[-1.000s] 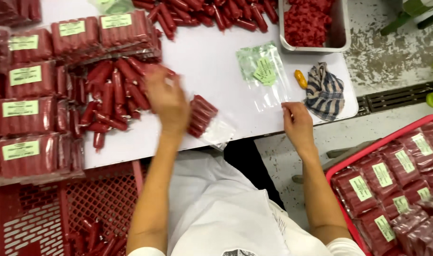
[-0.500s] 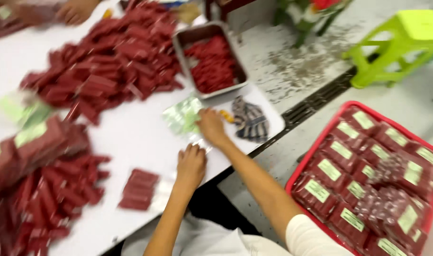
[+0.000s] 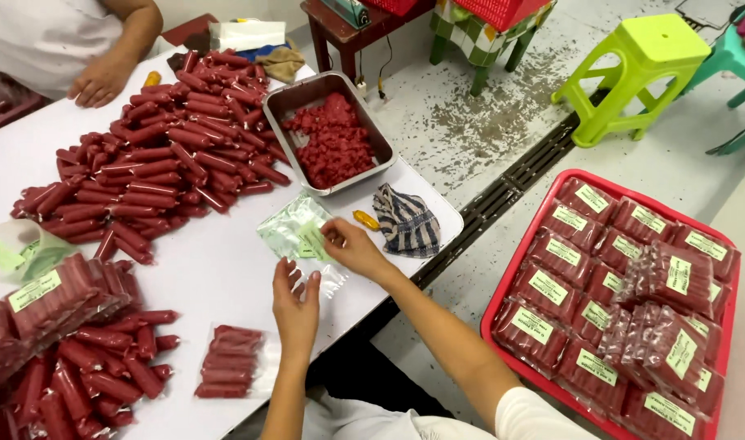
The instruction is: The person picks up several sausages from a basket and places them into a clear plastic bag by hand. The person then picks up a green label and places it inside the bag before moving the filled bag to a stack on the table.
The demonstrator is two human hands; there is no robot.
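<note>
My right hand (image 3: 352, 246) pinches the top clear plastic bag off a small stack of bags (image 3: 289, 230) with green labels on the white table (image 3: 218, 269). My left hand (image 3: 295, 303) rests just below that stack, its fingertips touching an empty clear bag (image 3: 330, 280). A filled bag of red sausages (image 3: 226, 372) lies to the left of my left hand. A large heap of loose red sausages (image 3: 169, 155) covers the table's far side.
A metal tray of red pieces (image 3: 328, 138) stands beyond the bags, a striped cloth (image 3: 407, 222) at the table corner. Packed sausage bags fill a red crate (image 3: 625, 301) on the floor at right. Another person's hand (image 3: 99, 80) rests at top left. A green stool (image 3: 633, 69) stands on the floor.
The view swung right and steadied. My left hand left the filled sausage bag on the table and moved up beside the bag stack. My right hand stays at the stack.
</note>
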